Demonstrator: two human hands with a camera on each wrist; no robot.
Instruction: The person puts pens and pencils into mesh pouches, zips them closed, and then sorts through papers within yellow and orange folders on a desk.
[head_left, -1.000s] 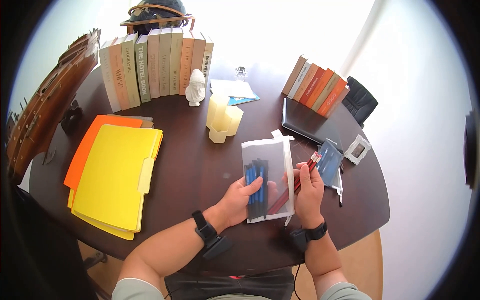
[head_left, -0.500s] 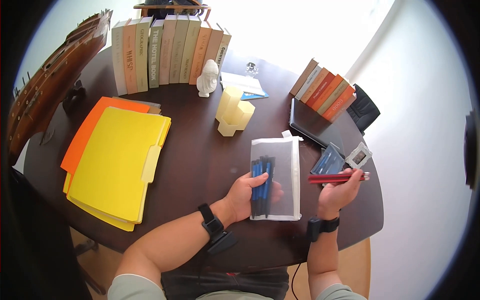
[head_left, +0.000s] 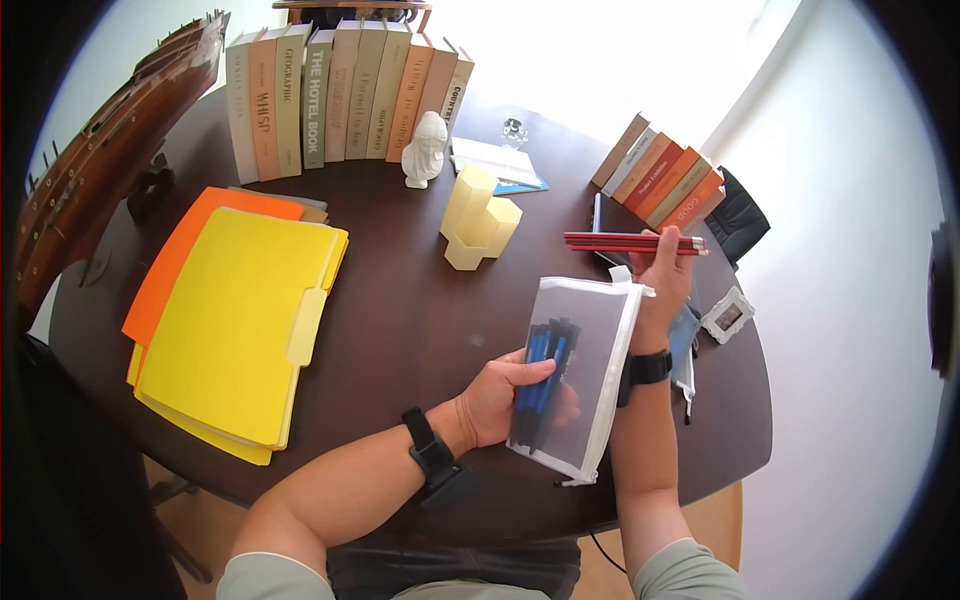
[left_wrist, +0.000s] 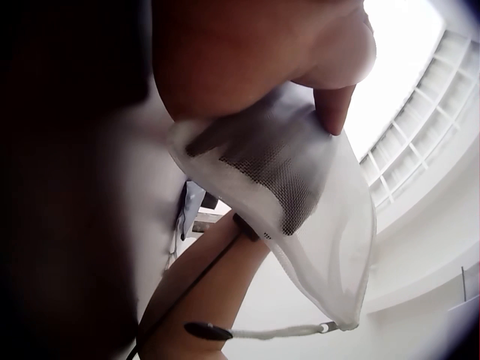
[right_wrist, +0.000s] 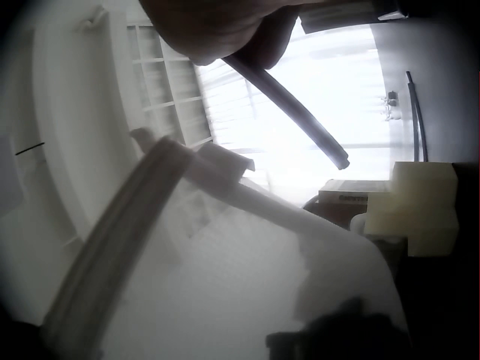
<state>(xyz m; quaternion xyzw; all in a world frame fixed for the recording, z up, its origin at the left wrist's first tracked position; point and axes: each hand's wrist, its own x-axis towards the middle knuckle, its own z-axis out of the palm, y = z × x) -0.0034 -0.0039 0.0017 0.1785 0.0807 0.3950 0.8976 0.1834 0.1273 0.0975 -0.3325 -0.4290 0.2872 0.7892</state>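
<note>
My left hand (head_left: 497, 402) grips a white mesh zip pouch (head_left: 607, 340), thumb in front and fingers showing through behind. Inside it, several blue-and-black pens (head_left: 541, 375) sit under the thumb. In the left wrist view the dark pen bundle (left_wrist: 277, 165) shows through the mesh, and a zip pull (left_wrist: 210, 331) dangles from a corner. Beyond the pouch's top right corner, my right hand (head_left: 663, 285) holds several red pencils (head_left: 612, 243) sideways, erasers to the right. The right wrist view has the pencils (right_wrist: 292, 112) above the pouch.
A second pouch (head_left: 684, 345) lies partly behind the right forearm, beside a white photo frame (head_left: 727, 315). A laptop (head_left: 598, 215) is mostly hidden by leaning books (head_left: 660, 175). A cream hexagonal holder (head_left: 480, 225) stands mid-table; yellow folders (head_left: 240, 330) lie left.
The right hand drew the red pencils out of the pouch, turned them sideways and moved them up toward the laptop. The left hand shifted slightly right, and the pouch now tilts.
</note>
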